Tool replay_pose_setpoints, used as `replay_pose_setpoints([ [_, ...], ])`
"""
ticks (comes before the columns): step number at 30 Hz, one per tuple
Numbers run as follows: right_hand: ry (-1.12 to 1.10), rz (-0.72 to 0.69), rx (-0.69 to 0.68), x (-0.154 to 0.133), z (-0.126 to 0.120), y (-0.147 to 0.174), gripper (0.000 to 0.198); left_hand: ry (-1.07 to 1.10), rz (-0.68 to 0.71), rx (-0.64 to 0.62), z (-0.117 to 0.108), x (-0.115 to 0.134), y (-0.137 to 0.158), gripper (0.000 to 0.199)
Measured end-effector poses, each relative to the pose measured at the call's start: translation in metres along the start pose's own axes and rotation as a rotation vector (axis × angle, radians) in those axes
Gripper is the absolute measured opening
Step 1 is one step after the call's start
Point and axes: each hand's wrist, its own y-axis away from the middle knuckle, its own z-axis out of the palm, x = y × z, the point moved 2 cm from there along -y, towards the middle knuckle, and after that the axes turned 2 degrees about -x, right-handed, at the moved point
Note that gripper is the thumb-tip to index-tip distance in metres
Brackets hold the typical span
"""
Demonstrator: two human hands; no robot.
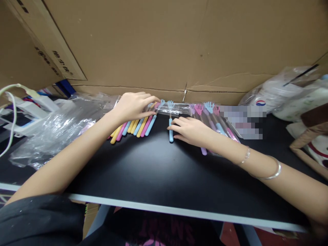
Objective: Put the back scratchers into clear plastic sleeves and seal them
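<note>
My right hand (188,130) has its fingers closed about the light-blue handle of a back scratcher (171,136), whose claw end points at the cardboard. Across that scratcher's neck lies a clear plastic sleeve (176,109). At the sleeve's left end, my left hand (134,106) pinches it between thumb and fingers. Beneath and beside the left hand is a row of back scratchers (139,127) with yellow, pink and blue handles. Right of my right hand, more back scratchers (220,128) in purple, blue and pink lie partly hidden by the forearm, some in clear sleeves.
A heap of clear plastic bags (61,126) lies left, beside a white device with a cable (33,109). Tall cardboard (164,44) stands along the back of the black table (159,171). A bagged white cup (274,94) and a brown-and-white item (314,136) are at the right.
</note>
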Motion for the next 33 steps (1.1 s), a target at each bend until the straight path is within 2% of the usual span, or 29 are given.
replay_pose_setpoints([
  [9, -0.099, 0.036, -0.029, -0.006, -0.017, 0.033, 0.023, -0.019, 0.026, 0.001, 0.001, 0.004, 0.000, 0.040],
  [14, -0.117, 0.217, -0.029, -0.006, -0.020, 0.029, 0.023, -0.026, 0.050, 0.016, 0.001, 0.008, 0.000, 0.039],
  [19, -0.158, 0.270, -0.053, -0.011, -0.013, 0.024, 0.021, -0.028, 0.072, 0.036, 0.000, 0.011, 0.001, 0.038],
  [26, -0.319, 0.454, -0.194, -0.011, -0.004, 0.025, 0.014, 0.007, 0.017, 0.051, 0.002, 0.011, 0.001, 0.035],
  [33, -0.385, 0.550, -0.113, -0.007, -0.004, 0.027, 0.022, -0.035, -0.042, 0.035, -0.002, 0.012, 0.001, 0.043],
])
